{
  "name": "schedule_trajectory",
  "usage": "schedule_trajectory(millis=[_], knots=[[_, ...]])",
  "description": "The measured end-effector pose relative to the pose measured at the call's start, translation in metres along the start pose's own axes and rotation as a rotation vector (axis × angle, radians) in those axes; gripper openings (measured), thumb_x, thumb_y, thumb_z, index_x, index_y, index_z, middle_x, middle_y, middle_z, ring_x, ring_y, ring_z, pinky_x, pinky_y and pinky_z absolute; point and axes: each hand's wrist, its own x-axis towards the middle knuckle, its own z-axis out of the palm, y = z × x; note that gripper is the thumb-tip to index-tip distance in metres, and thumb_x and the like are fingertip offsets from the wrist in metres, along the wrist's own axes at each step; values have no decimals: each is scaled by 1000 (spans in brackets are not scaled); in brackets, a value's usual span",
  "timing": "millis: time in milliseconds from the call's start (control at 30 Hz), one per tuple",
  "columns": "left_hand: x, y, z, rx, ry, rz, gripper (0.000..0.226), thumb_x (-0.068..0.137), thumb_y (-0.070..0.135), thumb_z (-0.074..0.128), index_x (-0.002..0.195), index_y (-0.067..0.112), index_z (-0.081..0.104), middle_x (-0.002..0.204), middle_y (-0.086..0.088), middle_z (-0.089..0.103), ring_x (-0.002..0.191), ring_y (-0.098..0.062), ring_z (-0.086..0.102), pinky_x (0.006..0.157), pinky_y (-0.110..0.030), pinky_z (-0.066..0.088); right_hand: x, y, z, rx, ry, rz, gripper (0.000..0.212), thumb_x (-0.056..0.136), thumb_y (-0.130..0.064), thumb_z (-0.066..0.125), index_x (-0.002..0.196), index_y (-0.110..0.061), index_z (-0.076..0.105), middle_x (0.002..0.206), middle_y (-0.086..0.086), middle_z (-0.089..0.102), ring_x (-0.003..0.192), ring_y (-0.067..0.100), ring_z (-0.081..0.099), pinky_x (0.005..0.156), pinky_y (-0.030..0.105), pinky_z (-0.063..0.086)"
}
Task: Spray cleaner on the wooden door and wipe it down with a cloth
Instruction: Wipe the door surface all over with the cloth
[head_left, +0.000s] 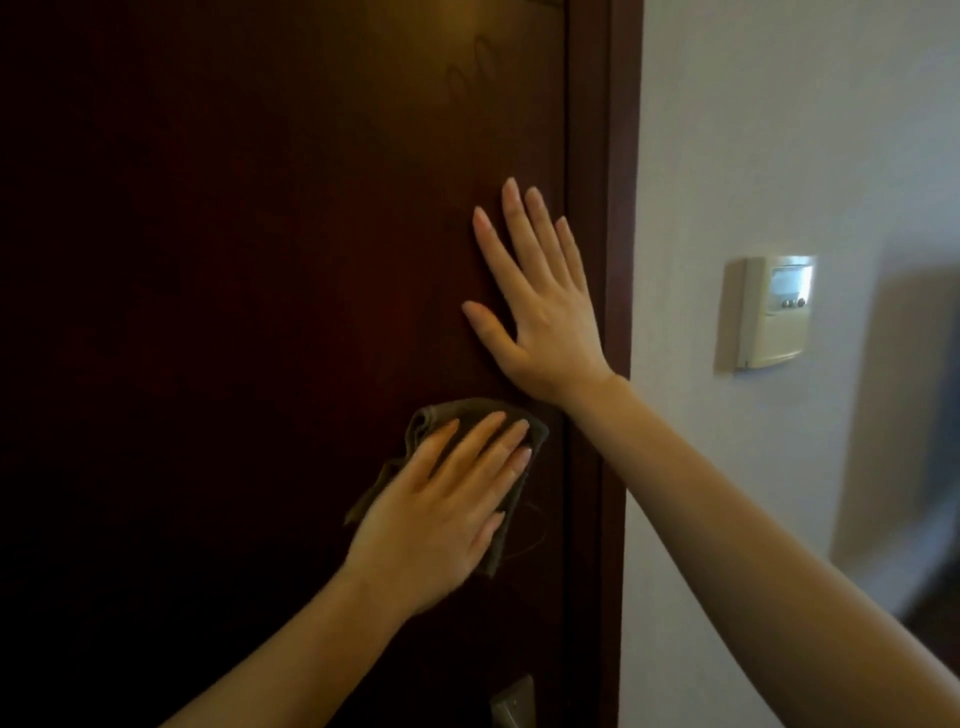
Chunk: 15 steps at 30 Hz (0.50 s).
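- Wooden door (234, 312): dark reddish-brown, filled the left and centre of the view.
- Cloth (470, 406): dark olive, crumpled, lay against the door low down, near its right edge.
- Left hand (447, 499): fingers straight and slightly spread, pressed flat on the cloth.
- Pale metal piece (514, 701): at the bottom edge, possibly lock hardware; too cropped to tell.
- Right hand (540, 317): spread wide, palm flat on the door just above the cloth.
- Door frame (602, 156): right of both hands.
- Wall (779, 130): pale, carried a cream control panel (776, 312).
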Motion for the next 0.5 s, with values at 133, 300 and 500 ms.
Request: schedule_trajectory(millis=[133, 300, 500], knots=[[-9, 21, 13, 33, -38, 121, 58, 89, 35, 22, 140, 12, 36, 149, -9, 19, 139, -25, 17, 113, -43, -4, -5, -5, 5, -7, 36, 30, 58, 96, -39, 36, 146, -10, 28, 153, 19, 21, 143, 31, 11, 117, 44, 6], [-7, 16, 8, 61, -61, 131, 62, 86, 42, 38, 140, 12, 34, 149, -8, 19, 139, -23, 15, 112, -42, -3, -8, -8, 5, 13, 79, 54, 55, 96, -35, 40, 143, -8, 34, 151, 20, 27, 142, 32, 17, 117, 42, 10], [-12, 22, 13, 57, -80, 145, 62, 88, 43, 43, 141, 13, 32, 149, -8, 15, 142, -24, 12, 113, -44, -4, -10, -9, 6, 7, 61, 68, 55, 96, -36, 38, 144, -10, 32, 152, 18, 25, 142, 31, 15, 117, 40, 7]])
